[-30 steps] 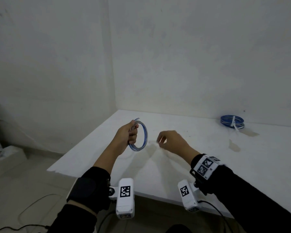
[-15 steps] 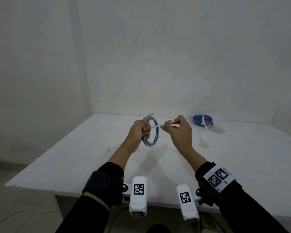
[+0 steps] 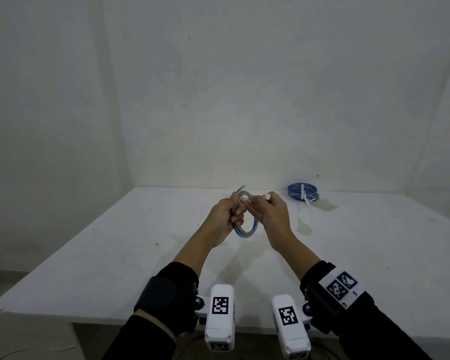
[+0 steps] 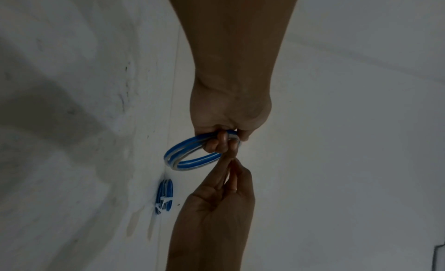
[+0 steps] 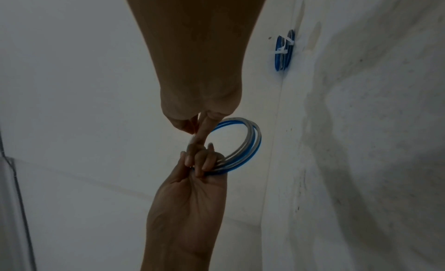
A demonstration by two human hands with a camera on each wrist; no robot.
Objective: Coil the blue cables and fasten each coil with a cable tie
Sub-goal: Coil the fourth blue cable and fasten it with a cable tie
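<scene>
My left hand (image 3: 225, 213) grips a small coil of blue and white cable (image 3: 247, 231) upright above the white table (image 3: 115, 255). The same coil (image 4: 192, 157) shows below the curled left fingers in the left wrist view, and again (image 5: 243, 147) in the right wrist view. My right hand (image 3: 270, 213) is right beside it and pinches a white cable tie (image 3: 257, 196) that reaches to the top of the coil. Whether the tie passes round the coil is hidden by the fingers.
A tied blue cable coil (image 3: 303, 192) with a white cable tie lies at the back of the table near the wall; it also shows (image 4: 165, 196) (image 5: 284, 50) in both wrist views. Brown stains (image 3: 304, 228) mark the table to the right of my hands.
My right hand rose from near the table and closed in on the coil with the cable tie. The left hand lifted the coil and turned it. The head view swung left to right.
</scene>
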